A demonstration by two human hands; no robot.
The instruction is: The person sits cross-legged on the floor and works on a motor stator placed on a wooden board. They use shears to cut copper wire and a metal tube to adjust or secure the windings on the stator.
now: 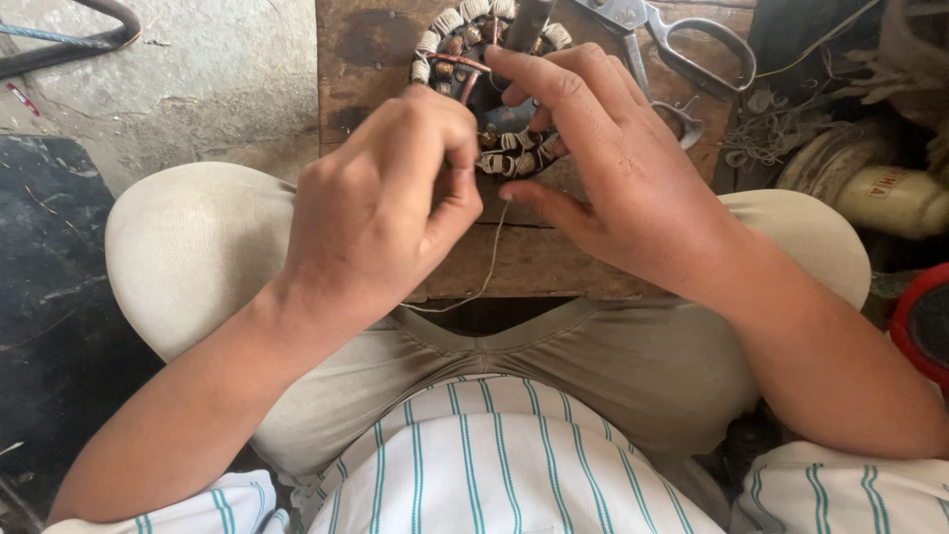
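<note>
Copper and pale sleeving is what we've got on the ring-shaped motor winding point(494, 89), which sits on the far part of our small wooden worktop point(534, 259), right in front of our crossed knees. It's a round stator with coil bundles all the way round, and both our hands are on its near edge.

Our left hand point(381, 213) is curled up tight, fingers point(450, 148) pinched shut on a thin pale thread point(491, 259) that hangs down from the coils and trails across the worktop's near edge. Our right hand point(618, 163) is spread loosely over the right side of the winding, index finger reaching across the top of the ring and thumb pointing left just under the coils. We can't really tell if it's gripping anything or just steadying the ring; the fingers look relaxed and mostly open.

Big metal scissors point(682, 54) lie at the far right of the worktop, just beyond our right hand. Off to the right, on the floor, there's a cream-coloured cylinder point(880, 188) and a bit of something red point(914, 316) at the edge.
</note>
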